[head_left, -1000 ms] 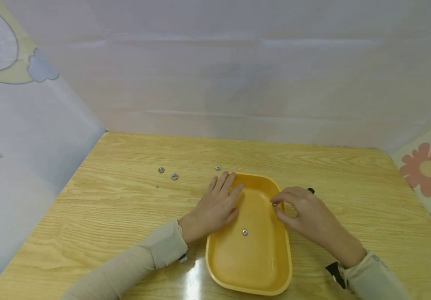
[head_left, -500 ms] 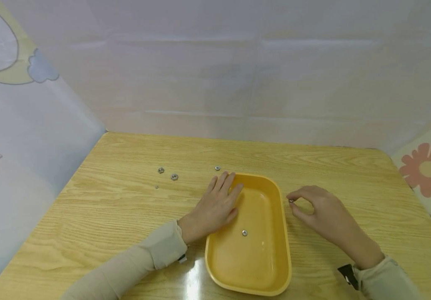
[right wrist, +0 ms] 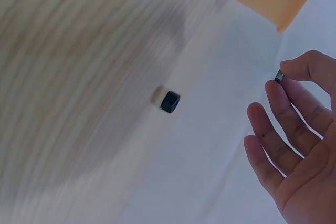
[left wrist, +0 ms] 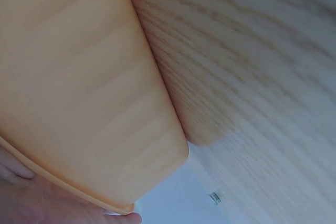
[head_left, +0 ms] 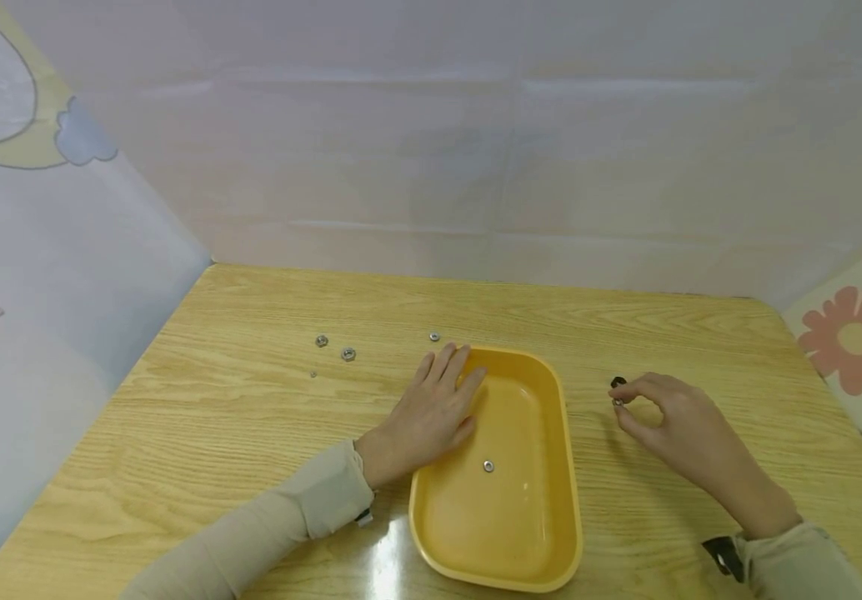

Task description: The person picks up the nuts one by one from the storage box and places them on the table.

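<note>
My right hand (head_left: pixel 679 425) pinches a small silver nut (right wrist: pixel 279 76) between thumb and index finger, over the table right of the yellow tray (head_left: pixel 572 483). The other fingers are spread in the right wrist view. Close to the pinched nut in the head view is a black nut (head_left: pixel 618 382), standing on the table in the right wrist view (right wrist: pixel 170 102). My left hand (head_left: pixel 431 412) rests over the tray's left rim, its fingers extended. One silver nut (head_left: pixel 488 466) lies on the tray floor.
Left of the tray on the wooden table (head_left: pixel 198 442) lie two larger silver nuts (head_left: pixel 348 354) and a tiny one (head_left: pixel 313 374). Another silver nut (head_left: pixel 434 337) sits just beyond the tray's far left corner. Printed panels (head_left: pixel 476 150) enclose the back and sides.
My right hand has moved right, from over the tray's right rim to beside the black nut, with the silver nut still pinched. My left hand has stayed in place.
</note>
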